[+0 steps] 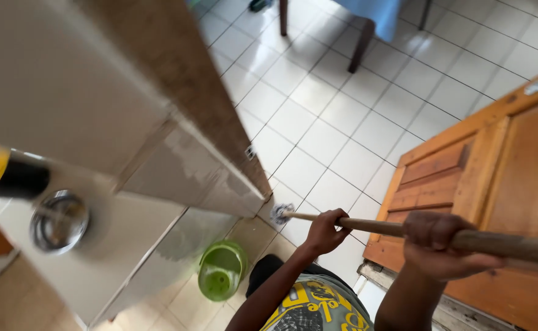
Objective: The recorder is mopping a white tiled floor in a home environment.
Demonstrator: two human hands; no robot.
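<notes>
Seen from the head camera, both hands grip one wooden mop handle (465, 240): left hand (326, 230) lower, right hand (439, 242) higher, fingers wrapped tight. The mop head (279, 213) touches the white tiled floor (342, 116) at the wall's corner (253, 184). One green bucket (221, 270) stands beside the wall; one wooden door (496, 178) bounds the right. Open tiles stretch ahead.

Bright daylight glares off the white floor tiles (336, 116) — near them, the wall and right hand (437, 242) blur softly.
</notes>
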